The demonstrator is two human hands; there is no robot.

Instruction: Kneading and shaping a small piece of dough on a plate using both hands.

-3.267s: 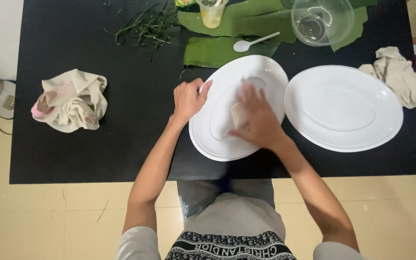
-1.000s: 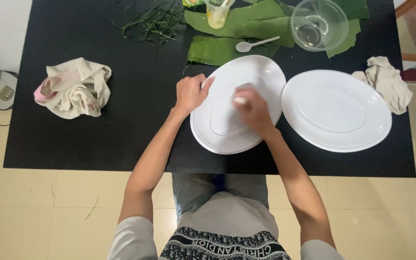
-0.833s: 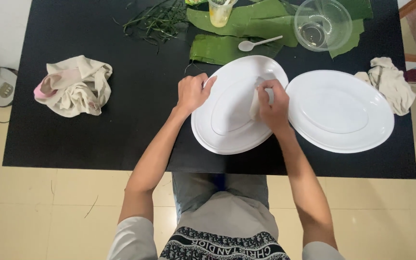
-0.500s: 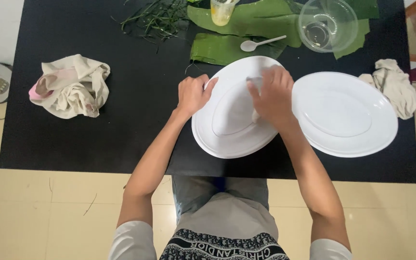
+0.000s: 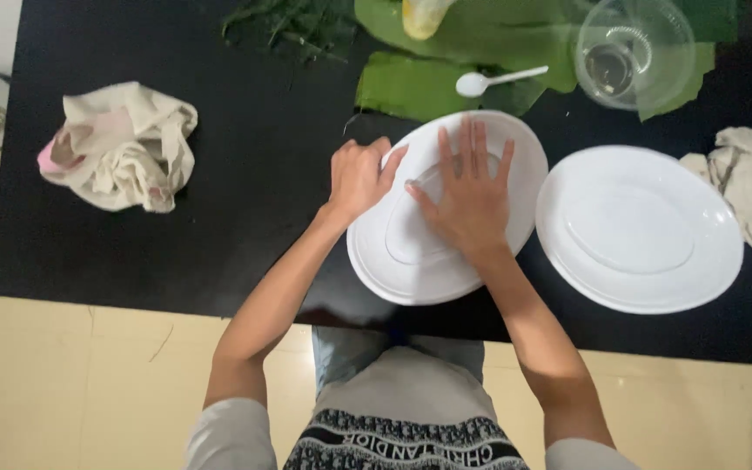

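A white oval plate (image 5: 411, 270) lies on the black table (image 5: 245, 218) in front of me. My left hand (image 5: 359, 178) is curled over the plate's left rim, thumb on the upper side. My right hand (image 5: 467, 191) lies flat in the plate's hollow, palm down and fingers spread toward the far rim. Whether anything sits under the palm is hidden. A second white oval plate (image 5: 637, 226) rests just to the right, apart from both hands.
A crumpled beige cloth (image 5: 124, 148) lies at the table's left and a smaller one (image 5: 746, 178) at the right edge. Beyond the plates are green leaves (image 5: 411, 83), a white plastic spoon (image 5: 493, 80), a clear bowl (image 5: 633, 52), green stalks (image 5: 293, 22) and a yellow cup (image 5: 424, 13).
My right hand slid from the plate's middle to its right side and back to the centre, and is now flattened with fingers spread. The left hand stayed on the rim.
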